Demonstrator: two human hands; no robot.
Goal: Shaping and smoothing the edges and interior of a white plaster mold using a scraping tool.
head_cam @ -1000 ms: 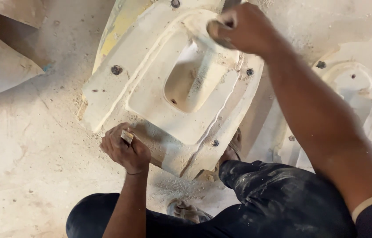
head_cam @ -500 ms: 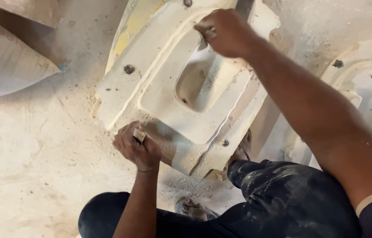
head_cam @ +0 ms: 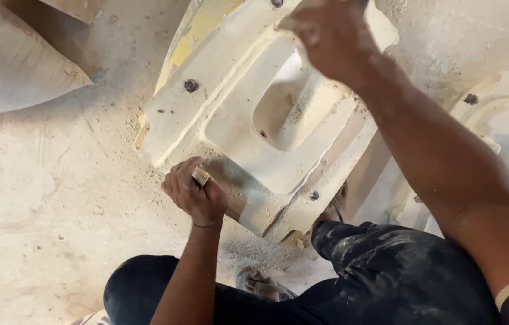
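Dust-caked cream mould [head_cam: 248, 120] with 1 rectangular hollow, bolts showing.

A dusty, pale concrete floor [head_cam: 43, 210] spreads beneath, strewn with grit. Upper left of it lies a curved white shell [head_cam: 7, 66]; far right, another white moulded casting [head_cam: 501, 132].

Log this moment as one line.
left hand: fist on small tool, at near edge of white mould | right hand: gripping mould's far end | floor: dusty, grit by mould
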